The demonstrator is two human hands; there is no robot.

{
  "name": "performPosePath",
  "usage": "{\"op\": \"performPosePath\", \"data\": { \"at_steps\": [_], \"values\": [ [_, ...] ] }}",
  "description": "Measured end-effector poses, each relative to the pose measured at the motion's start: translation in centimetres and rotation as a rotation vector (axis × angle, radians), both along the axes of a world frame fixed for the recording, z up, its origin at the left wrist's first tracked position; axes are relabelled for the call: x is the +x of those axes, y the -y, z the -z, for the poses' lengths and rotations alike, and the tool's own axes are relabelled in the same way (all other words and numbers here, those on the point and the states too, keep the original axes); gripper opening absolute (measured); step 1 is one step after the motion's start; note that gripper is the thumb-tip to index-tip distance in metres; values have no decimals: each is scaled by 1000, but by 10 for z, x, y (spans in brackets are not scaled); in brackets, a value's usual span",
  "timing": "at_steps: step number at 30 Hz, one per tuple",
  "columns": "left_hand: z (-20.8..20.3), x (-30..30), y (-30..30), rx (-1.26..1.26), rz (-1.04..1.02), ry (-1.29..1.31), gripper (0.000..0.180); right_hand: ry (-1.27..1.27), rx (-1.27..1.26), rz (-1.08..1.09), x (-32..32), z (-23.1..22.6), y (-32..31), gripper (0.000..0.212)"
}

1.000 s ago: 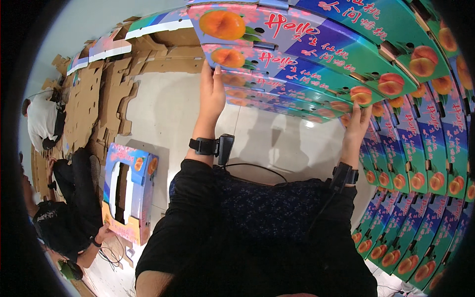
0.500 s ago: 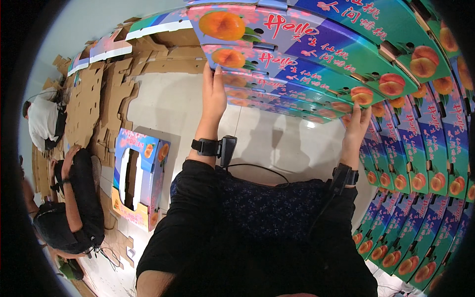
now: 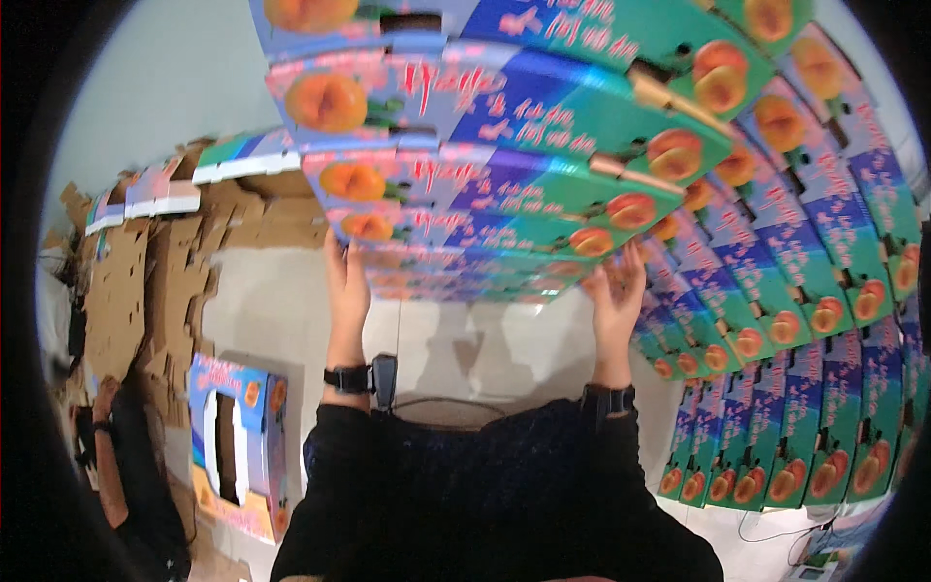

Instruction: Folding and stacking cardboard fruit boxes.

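Note:
A tall stack of colourful fruit boxes, green, blue and purple with orange fruit pictures, rises in front of me. My left hand grips the left end of the stack's lower boxes. At the right end my right hand presses against the same boxes. Both forearms reach up from black sleeves, each with a dark wrist strap.
More stacked fruit boxes fill the right side. Piles of flat brown cardboard stand at the left. A person in dark clothes crouches at the lower left beside an assembled box on the pale floor.
The stack now fills more of the view and sits lower. My hands have drawn closer together on it. The person at the left has turned the assembled box upright.

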State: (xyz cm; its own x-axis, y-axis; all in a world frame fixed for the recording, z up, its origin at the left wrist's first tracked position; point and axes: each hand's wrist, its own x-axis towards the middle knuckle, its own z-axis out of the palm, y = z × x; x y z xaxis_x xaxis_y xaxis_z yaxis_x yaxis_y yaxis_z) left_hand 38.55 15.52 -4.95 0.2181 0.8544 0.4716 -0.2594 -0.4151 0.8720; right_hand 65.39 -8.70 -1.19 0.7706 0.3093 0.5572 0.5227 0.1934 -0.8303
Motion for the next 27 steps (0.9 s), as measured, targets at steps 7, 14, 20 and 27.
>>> {"op": "performPosePath", "data": {
  "at_steps": [7, 14, 20, 27],
  "values": [
    [-34, -3, 17, 72, -89, -86, 54, 429, -396, 158, 1, -118, 71, 55],
    [-41, -16, 14, 74, -33, -33, 55, 1076, -457, 384, -3, -260, 36, 62],
    [-54, -7, 23, 171, -165, -153, 58, 1440, -184, 580, -4, -374, -32, 84],
    [-128, -99, 80, 196, -190, -7, 53, 1601, -294, 460, -13, -408, -101, 95]
  ]
}}
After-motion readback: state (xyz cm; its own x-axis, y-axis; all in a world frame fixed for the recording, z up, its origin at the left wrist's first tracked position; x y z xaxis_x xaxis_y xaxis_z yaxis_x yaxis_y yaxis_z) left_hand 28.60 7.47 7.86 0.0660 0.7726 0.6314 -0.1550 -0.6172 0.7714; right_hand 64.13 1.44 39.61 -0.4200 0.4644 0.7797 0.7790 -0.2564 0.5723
